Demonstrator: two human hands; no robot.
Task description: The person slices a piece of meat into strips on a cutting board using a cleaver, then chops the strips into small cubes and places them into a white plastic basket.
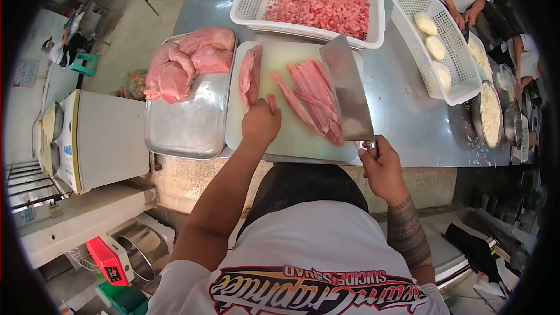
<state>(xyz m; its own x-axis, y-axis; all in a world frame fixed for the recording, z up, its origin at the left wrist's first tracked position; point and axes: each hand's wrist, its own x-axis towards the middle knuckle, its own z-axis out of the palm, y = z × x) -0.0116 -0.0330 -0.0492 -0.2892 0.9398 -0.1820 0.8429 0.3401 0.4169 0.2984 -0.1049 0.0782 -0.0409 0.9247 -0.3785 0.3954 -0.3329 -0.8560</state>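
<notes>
The right hand [383, 168] is gripping one cleaver [350, 93] beside one heap of meat strips [313, 90], while the left hand [261, 123] is half-curling, hold unclear, by one meat slab [251, 74] on one cutting board [279, 137].

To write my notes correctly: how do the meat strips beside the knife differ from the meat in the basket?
The strips are long and narrow; the basket meat is in small pieces. The strips lie on the board; the basket meat is heaped in its white basket. Both are pink.
</notes>
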